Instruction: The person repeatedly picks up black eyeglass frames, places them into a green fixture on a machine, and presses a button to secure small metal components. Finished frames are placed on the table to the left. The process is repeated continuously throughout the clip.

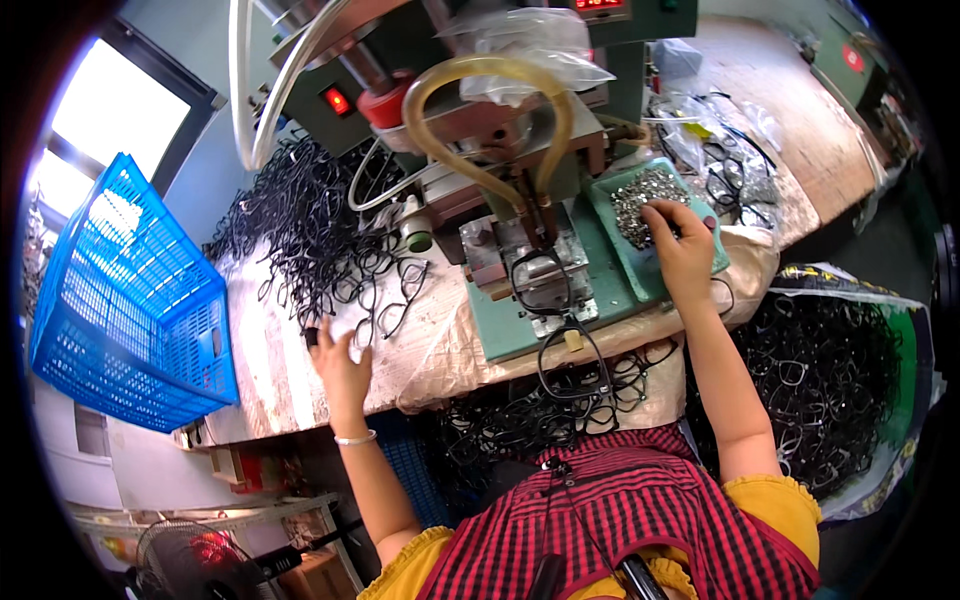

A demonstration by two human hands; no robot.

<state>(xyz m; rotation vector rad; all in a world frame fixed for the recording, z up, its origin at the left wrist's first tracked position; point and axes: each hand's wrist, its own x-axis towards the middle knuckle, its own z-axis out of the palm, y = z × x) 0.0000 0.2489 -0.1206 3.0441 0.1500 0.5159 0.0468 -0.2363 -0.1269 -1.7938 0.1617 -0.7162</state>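
Observation:
My left hand [342,375] has its fingers spread at the near edge of a heap of black eyeglass frames [300,210]. One fingertip has something dark on it. Over a green tray [632,268] my right hand [685,250] bends its fingers into a pile of small shiny metal parts [640,205]; whether a part is between the fingertips is too small to tell. Between the hands, a black eyeglass frame [605,375] sits in the metal fixture [560,262] of a bench machine, one rim hanging over the front edge. Two copper-coloured electrodes [540,220] come down onto it.
A blue plastic crate [130,310] stands tilted at the left. More black frames [500,420] lie below the table edge by my lap, and a large sack [800,380] of them stands at the right. A yellowish hose [490,65] loops above the fixture. Plastic bags [690,130] lie behind the tray.

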